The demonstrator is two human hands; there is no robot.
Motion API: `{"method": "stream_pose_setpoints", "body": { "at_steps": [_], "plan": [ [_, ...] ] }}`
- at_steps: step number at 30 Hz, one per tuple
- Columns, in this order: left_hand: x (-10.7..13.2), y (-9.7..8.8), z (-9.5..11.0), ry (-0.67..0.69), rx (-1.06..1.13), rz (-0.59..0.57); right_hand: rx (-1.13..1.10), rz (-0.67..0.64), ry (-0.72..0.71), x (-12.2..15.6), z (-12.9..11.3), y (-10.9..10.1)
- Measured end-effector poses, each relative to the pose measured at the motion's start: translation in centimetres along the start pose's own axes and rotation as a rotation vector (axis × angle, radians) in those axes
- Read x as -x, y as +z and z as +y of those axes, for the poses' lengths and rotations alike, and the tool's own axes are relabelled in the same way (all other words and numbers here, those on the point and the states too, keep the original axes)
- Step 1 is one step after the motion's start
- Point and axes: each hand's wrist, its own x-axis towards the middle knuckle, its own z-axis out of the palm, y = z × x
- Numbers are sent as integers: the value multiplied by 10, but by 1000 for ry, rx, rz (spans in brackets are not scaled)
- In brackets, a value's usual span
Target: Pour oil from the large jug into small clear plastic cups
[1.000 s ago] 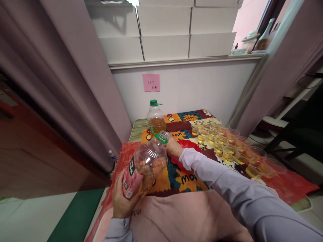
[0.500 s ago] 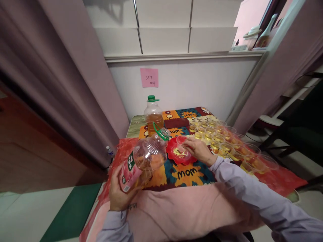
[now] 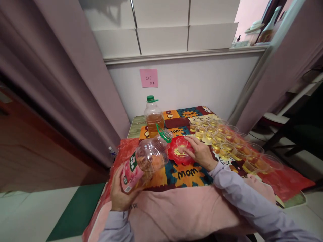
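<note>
My left hand [image 3: 122,191] is wrapped round the base of a large clear plastic jug [image 3: 151,154] with a pink label and a green handle ring. The jug tilts to the right, its open mouth near a red scalloped plate [image 3: 174,156], and some amber liquid shows low inside. On the plate is a small clear plastic cup [image 3: 182,143]. My right hand [image 3: 203,154] holds this cup from the right side, thumb and forefinger spread round it; their exact contact is hard to see.
A second jug [image 3: 154,124], green-capped and part full of amber liquid, stands behind. Several clear cups with yellow liquid [image 3: 227,149] stand in rows at the right. A patterned mat [image 3: 188,173] and red plastic sheet [image 3: 295,179] cover the table; a pink cloth [image 3: 176,211] lies at the front.
My right thumb and forefinger have spread from a pinch at the cup to either side of it. The tilted jug has shifted very slightly right in view.
</note>
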Motion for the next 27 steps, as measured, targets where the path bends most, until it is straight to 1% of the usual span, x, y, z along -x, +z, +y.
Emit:
{"method": "stream_pose_setpoints", "body": {
  "at_steps": [2, 3, 4, 8, 10, 12, 15, 18, 22, 25, 27],
  "plan": [
    [0, 0, 2, 25, -14, -1, -195, 80, 32, 5, -17, -3],
    [0, 0, 3, 36, -21, 0, -331, 75, 62, 8, -27, -2],
    [-1, 0, 5, 48, -27, 3, -484, 35, 104, 12, -38, 2],
    [-3, -1, 11, 94, -55, 4, -1083, -252, 326, 19, -79, 33],
    [-2, -2, 11, 100, -66, -11, -1284, -309, 409, 18, -93, 48],
    [0, -2, 9, 83, -62, -21, -1413, -292, 447, 14, -101, 59],
    [4, 1, 7, -11, 24, -28, -1494, -216, 456, 9, -106, 67],
    [7, 6, 9, -87, 144, -4, -1471, -155, 445, 5, -107, 70],
    [5, 11, 13, -137, 264, 60, -1485, -141, 457, 0, -107, 72],
    [3, 12, 8, -273, 326, 133, -1484, -117, 512, -1, -106, 76],
    [1, 12, 2, -358, 288, 120, -1478, -80, 541, 1, -106, 79]
  ]
}}
